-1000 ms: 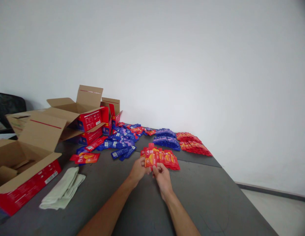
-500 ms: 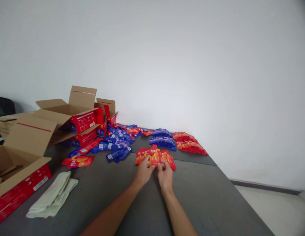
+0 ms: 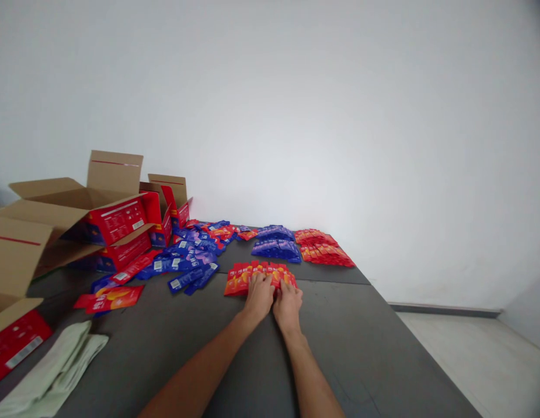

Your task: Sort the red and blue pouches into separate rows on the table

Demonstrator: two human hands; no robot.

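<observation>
On your far left, open red cartons [image 3: 122,217] stand with brown flaps raised, and a folded pale cloth [image 3: 47,371] lies near them on the dark grey table [image 3: 178,342]. Next comes a loose spread of blue and red sachets [image 3: 195,258]. Near the middle, an overlapping row of red sachets [image 3: 239,278] lies across the tabletop's seam; your left hand [image 3: 258,296] rests on it, fingers curled and close together, with your right hand [image 3: 288,305] just beside, fingers bent against its right part; whether either pinches a sachet, I cannot tell. Beyond sit blue stacks [image 3: 276,247], then red stacks [image 3: 324,249], before the plain white wall [image 3: 339,116]; past the table's right edge runs a dark skirting [image 3: 444,312] above pale floor [image 3: 461,334]
</observation>
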